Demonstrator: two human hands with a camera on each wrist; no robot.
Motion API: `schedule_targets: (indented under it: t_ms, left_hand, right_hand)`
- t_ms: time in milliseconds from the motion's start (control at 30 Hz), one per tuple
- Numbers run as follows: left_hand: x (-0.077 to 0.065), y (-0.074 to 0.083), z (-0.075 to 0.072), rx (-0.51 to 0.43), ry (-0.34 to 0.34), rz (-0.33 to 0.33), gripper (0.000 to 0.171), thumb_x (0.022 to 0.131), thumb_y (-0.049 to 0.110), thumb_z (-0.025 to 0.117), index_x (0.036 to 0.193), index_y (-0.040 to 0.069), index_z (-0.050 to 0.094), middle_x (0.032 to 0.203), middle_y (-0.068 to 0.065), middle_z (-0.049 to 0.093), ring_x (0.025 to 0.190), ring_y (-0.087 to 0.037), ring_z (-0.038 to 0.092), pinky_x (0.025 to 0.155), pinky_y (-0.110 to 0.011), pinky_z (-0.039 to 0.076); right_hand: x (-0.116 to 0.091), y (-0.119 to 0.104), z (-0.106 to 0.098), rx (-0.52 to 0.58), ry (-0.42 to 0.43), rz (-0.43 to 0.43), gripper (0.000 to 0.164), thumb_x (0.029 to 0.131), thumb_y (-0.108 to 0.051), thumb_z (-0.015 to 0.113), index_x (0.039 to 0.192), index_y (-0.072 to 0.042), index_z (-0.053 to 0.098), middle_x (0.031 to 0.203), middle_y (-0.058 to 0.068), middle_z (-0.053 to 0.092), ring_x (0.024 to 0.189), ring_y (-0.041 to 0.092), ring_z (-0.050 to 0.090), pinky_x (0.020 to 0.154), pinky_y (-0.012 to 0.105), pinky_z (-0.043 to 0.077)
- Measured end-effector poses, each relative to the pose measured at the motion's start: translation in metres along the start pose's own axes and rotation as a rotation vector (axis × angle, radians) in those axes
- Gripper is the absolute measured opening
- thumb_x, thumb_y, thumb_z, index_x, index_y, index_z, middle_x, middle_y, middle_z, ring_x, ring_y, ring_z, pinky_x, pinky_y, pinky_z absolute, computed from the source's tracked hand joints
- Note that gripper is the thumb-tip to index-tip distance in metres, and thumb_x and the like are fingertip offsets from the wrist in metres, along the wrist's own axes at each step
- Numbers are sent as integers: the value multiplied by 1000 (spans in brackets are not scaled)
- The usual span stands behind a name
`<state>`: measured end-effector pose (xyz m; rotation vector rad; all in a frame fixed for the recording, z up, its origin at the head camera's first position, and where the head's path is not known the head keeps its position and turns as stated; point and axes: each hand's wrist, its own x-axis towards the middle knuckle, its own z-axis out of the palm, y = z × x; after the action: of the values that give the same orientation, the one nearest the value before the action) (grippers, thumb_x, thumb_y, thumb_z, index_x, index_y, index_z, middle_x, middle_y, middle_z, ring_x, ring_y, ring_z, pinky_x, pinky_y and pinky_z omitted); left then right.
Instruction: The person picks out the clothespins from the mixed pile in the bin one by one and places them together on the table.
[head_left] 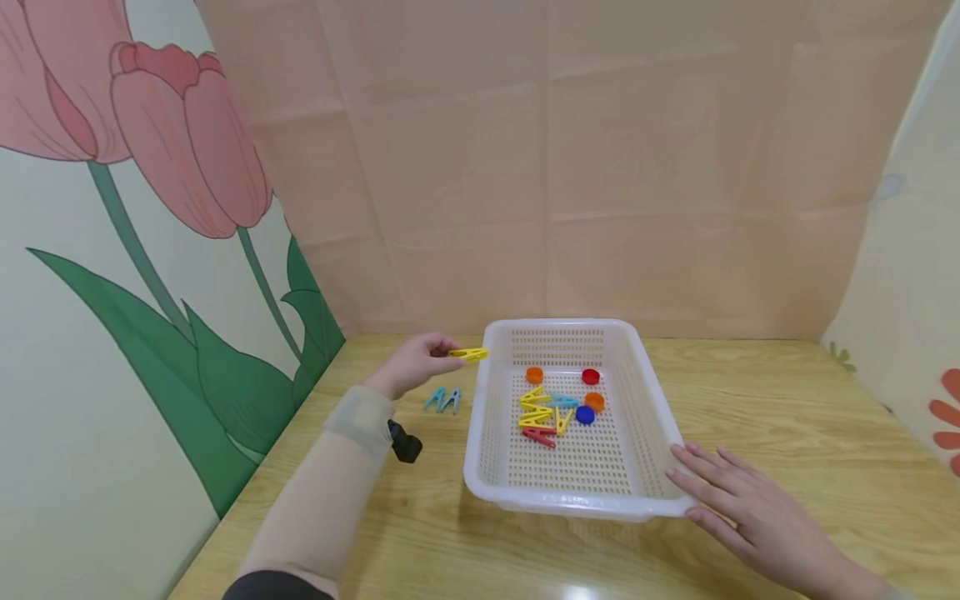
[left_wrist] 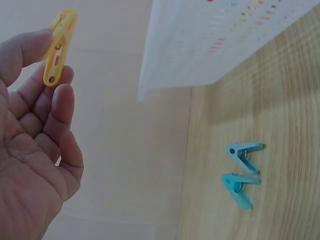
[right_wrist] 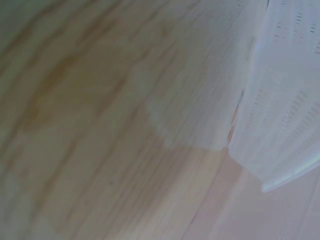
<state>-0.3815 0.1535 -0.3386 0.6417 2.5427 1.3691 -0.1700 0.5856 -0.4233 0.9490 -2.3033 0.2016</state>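
Between thumb and fingers my left hand point(head_left: 422, 360) pinches a yellow clothespin point(head_left: 469, 355), held up at the left rim of a white plastic basket point(head_left: 480, 450). The left wrist view shows the same yellow clothespin point(left_wrist: 59, 47) above the palm. My right hand point(head_left: 757, 508) rests its straight fingers on the basket's near right corner. Inside the basket lie several yellow clothespins point(head_left: 536, 415), a light blue clothespin point(head_left: 564, 402) and a red clothespin point(head_left: 540, 436). Orange caps point(head_left: 595, 402), a red cap point(head_left: 591, 377) and a blue cap point(head_left: 585, 415) lie there too.
Two light blue clothespins point(head_left: 444, 400) lie on the wooden table point(head_left: 750, 392), left of the basket and below my left hand. A paper-covered wall point(head_left: 570, 167) stands behind the table. A wall with painted tulips point(head_left: 187, 150) rises on the left.
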Motion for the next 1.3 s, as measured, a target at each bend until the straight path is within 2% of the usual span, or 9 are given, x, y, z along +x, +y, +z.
schedule_targets:
  t_ms: [133, 300, 467, 800, 1300]
  left_hand:
    - [-1, -9, -2, 13, 14, -3, 26, 88, 31, 70, 109, 15, 66, 103, -2, 63, 95, -20, 58, 86, -38, 47]
    - [-3, -18, -5, -4, 24, -14, 27, 89, 30, 70, 110, 15, 65, 105, -3, 62, 95, -22, 57, 88, -44, 46]
    - [-5, -25, -6, 19, 46, -52, 28, 88, 33, 70, 111, 17, 65, 105, -2, 63, 95, -21, 57, 87, -41, 46]
    - [-10, -43, -8, -5, 59, -77, 28, 88, 32, 70, 110, 16, 66, 106, -3, 62, 92, -21, 56, 84, -37, 46]
    - [-11, -80, -8, -42, 131, -159, 28, 88, 31, 71, 112, 15, 66, 110, -5, 62, 97, -23, 56, 92, -49, 43]
  right_hand:
    - [0, 0, 0, -3, 16, -22, 51, 102, -46, 38, 131, -10, 60, 142, 10, 50, 139, 14, 32, 115, 31, 13]
    - [1, -1, -2, -9, -7, -6, 51, 102, -46, 37, 133, -12, 58, 144, 8, 47, 139, 13, 32, 115, 30, 13]
    - [1, -1, -1, -8, -4, -4, 51, 102, -46, 36, 133, -12, 59, 144, 9, 48, 139, 13, 32, 115, 30, 13]
    - [0, 1, 0, -4, 7, -21, 50, 103, -45, 37, 132, -11, 60, 143, 9, 49, 139, 13, 32, 115, 31, 13]
    - [2, 0, -1, -3, 0, -23, 51, 103, -44, 36, 131, -10, 60, 142, 10, 49, 140, 14, 31, 115, 31, 13]
